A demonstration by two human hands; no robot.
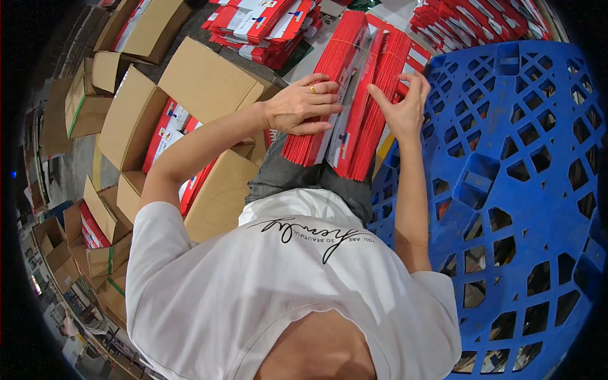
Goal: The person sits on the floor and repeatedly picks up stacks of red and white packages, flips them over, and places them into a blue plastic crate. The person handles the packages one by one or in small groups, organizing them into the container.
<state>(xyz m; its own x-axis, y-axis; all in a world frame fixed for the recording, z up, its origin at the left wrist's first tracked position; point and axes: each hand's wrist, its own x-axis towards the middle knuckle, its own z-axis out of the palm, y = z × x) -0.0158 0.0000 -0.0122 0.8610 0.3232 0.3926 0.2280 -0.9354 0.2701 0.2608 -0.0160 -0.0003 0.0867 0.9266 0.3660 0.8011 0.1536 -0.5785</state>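
Note:
Two thick stacks of flattened red and white cartons lean side by side at my lap, their many folded edges showing. My left hand (307, 107), with a ring on one finger, lies across the left stack (335, 57), its fingers stretched toward the gap between the two. Around the right stack (380, 95) my right hand (403, 104) spans from edge to edge, thumb on the near-left side and bent fingers on the right. A thin band (363, 48) seems to cross the upper part of the stacks.
Open cardboard boxes (209, 79) stand on my left, some holding red and white cartons (170, 130). A large blue plastic pallet (494, 183) with lattice openings stands close on my right. Further heaps of flattened cartons (263, 25) lie ahead, with another pile (481, 22) beyond the pallet.

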